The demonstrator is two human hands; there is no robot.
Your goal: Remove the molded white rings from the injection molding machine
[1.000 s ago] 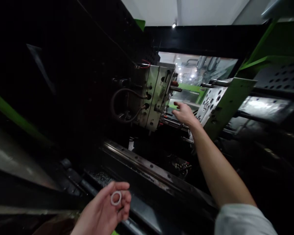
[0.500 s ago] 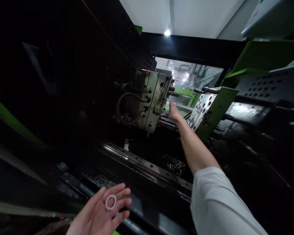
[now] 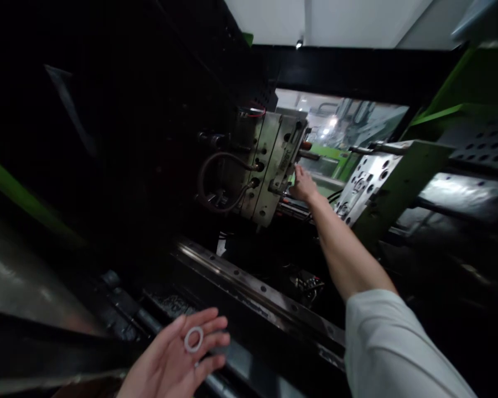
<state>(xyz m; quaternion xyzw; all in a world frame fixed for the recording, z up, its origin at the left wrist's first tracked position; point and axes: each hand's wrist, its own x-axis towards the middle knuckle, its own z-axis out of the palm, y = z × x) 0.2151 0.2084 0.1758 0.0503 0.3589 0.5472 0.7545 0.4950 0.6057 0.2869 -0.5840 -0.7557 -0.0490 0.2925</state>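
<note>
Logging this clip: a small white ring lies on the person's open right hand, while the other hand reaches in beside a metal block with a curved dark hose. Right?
Not quite: the small white ring lies on the open left hand, as the head view shows. The right hand is the one reaching in beside the metal block with the curved dark hose.

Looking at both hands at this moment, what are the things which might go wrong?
The white ring lies loose on the open left hand, so it might slide off if the palm tips.
The right hand appears between the hosed metal block and the opposite block; if these closed, it could be crushed.
A metal pin juts out nearby and might scrape the knuckles.
</note>
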